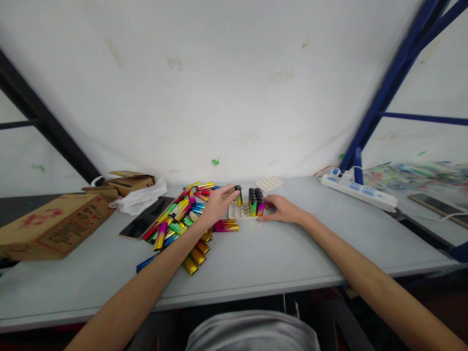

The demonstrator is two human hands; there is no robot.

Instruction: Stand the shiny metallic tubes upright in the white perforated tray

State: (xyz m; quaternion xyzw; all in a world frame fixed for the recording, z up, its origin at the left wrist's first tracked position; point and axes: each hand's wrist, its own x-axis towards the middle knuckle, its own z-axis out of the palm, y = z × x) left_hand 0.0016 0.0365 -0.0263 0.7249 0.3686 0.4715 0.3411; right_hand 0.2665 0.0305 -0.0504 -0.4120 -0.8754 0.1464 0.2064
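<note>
My left hand (218, 204) is closed on a lighter (239, 197) with a black top, pinched upright over the left part of a white tray (237, 212) with rows of holes. Several shiny lighters (256, 204) in mixed colours stand packed upright in the right part of that tray. My right hand (283, 209) grips the tray's right end, thumb low at the front corner and fingers against the standing lighters. A loose pile of metallic coloured lighters (179, 209) lies to the left, partly hidden behind my left forearm.
A second white holed tray (269, 183) lies near the wall. At left are a cardboard box (54, 224), a smaller open box (131, 183), a white plastic bag (141, 197) and a dark flat panel (146, 218). A power strip (358, 190) and a phone (437, 207) are at right.
</note>
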